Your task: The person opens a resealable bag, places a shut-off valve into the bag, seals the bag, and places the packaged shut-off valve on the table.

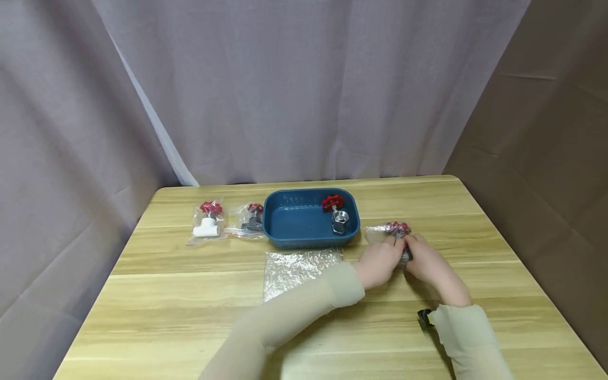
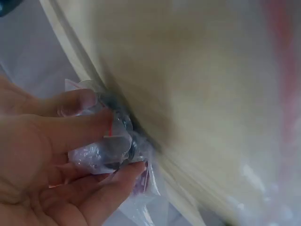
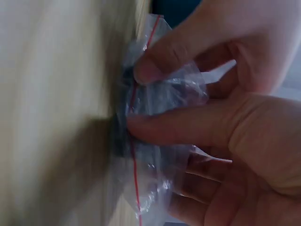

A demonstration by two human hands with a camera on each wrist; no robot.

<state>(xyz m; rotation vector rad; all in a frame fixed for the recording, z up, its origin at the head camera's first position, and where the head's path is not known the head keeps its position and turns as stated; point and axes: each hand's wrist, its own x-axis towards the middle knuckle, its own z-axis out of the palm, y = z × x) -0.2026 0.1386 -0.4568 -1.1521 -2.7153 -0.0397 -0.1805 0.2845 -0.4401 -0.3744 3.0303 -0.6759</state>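
A clear zip bag holding a valve with a red handwheel is at the right side of the table. My left hand and right hand meet over it, both gripping the plastic. In the right wrist view, the two thumbs press side by side at the bag's red zip strip. A dark valve body shows through the film, partly covered by the fingers. The left wrist view has fingers pinching the crinkled bag around the dark part.
Left of the hands stands a blue tray with a red-handled metal valve in it. A flat clear bag lies in front. Further left are a bagged white valve and a bagged dark valve.
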